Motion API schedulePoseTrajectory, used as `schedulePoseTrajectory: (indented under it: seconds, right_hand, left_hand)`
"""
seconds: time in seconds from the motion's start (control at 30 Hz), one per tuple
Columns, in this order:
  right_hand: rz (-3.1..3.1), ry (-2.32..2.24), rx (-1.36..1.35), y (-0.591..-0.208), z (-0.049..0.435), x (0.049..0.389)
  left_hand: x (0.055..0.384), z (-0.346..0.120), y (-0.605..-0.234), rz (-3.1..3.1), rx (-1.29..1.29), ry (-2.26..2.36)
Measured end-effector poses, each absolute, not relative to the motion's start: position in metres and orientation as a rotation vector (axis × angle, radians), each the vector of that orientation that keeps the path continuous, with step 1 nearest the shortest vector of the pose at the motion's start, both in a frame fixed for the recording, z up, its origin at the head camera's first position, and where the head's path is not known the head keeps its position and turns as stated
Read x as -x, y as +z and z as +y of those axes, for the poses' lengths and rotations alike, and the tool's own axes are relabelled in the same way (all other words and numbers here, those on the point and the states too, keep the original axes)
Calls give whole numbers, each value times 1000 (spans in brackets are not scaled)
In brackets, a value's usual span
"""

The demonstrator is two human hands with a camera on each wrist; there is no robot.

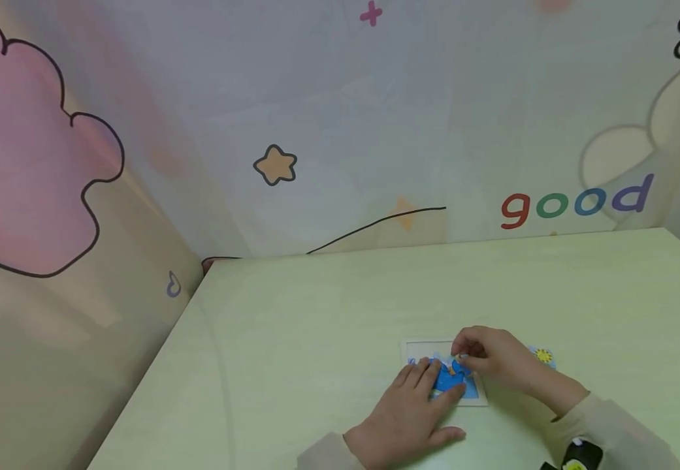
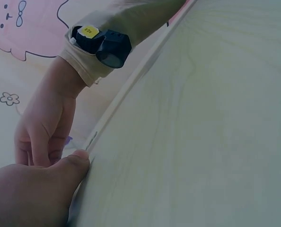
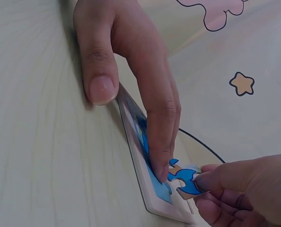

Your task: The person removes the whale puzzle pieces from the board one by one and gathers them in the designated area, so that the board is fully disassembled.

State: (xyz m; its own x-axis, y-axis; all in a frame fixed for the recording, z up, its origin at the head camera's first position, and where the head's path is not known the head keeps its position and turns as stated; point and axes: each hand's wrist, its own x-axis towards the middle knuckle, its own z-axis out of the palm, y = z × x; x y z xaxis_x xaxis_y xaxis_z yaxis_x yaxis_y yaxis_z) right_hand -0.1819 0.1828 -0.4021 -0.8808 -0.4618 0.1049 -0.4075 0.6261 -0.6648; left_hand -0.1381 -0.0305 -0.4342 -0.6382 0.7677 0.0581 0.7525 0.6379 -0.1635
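A small jigsaw puzzle in a pale framed tray [image 3: 154, 205] lies on the table, its picture mostly blue. My left hand [image 1: 404, 411] rests on it, fingers straight and spread over the left part of the picture, thumb along its lower side. Over the puzzle's right side, my right hand [image 1: 495, 356] pinches a blue jigsaw piece [image 3: 191, 183] between thumb and fingers. In the right wrist view that piece is tilted above the tray, close to the left fingertips. The left wrist view shows both hands, but the puzzle is hidden there.
A piece with a yellow sun [image 1: 544, 356] lies on the table to the right, partly behind my right wrist. The pale green table [image 1: 292, 339] meets a decorated wall [image 1: 340, 130] at its back and left. A black wrist camera [image 1: 582, 453] sits on the right sleeve.
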Motion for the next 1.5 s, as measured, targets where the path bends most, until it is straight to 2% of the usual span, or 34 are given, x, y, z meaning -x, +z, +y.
schedulePoseTrajectory:
  seconds: [0.5, 0.93, 1.23, 1.5]
  right_hand:
    - [2796, -1080, 662, -376, 208, 174]
    - [2809, -1024, 637, -377, 240, 166]
    - [2769, -1004, 526, -380, 259, 162]
    - [2708, -1025, 584, -383, 272, 161]
  left_hand:
    - [138, -30, -434, -2751, 1263, 169]
    - [137, -30, -432, -2790, 1260, 159]
    - [138, -29, -432, -2814, 1263, 161]
    - [138, -29, -433, -2814, 1259, 152]
